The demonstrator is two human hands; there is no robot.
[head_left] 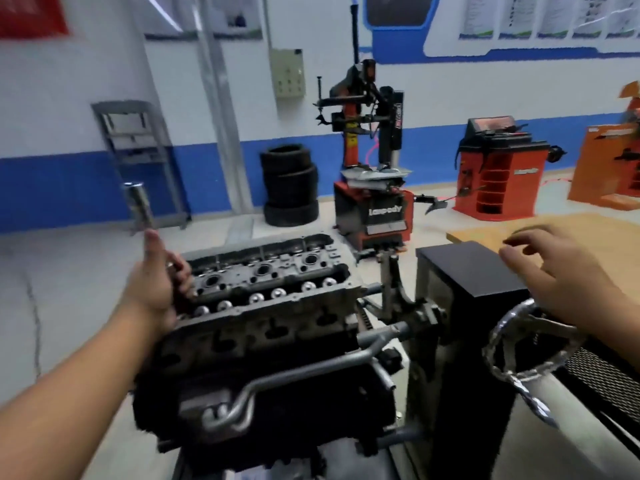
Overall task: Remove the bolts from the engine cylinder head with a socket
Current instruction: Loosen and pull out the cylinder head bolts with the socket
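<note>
Chrome socket (138,206) above clenched left hand (156,285), right hand (557,271) fingers released

A stack of black tyres (290,185) stands on the floor against the white wall with its blue band (69,188). Just right of the stack is a red and black tyre-changing machine (372,188) with a tall upright column. Further right, well apart from it, sits a red wheel balancer (498,171) with shelves in its side, and an orange display stand (609,168) at the frame's edge. A grey metal rack (138,157) leans by the wall on the left, near a grey pipe (221,109) running up the wall. A pale electrical box (288,73) hangs on the wall. Posters (540,15) line the top right. A wooden tabletop (491,230) lies behind a black box (467,268). A chrome handwheel (530,344) sits lower right, beside black mesh (602,372).
</note>
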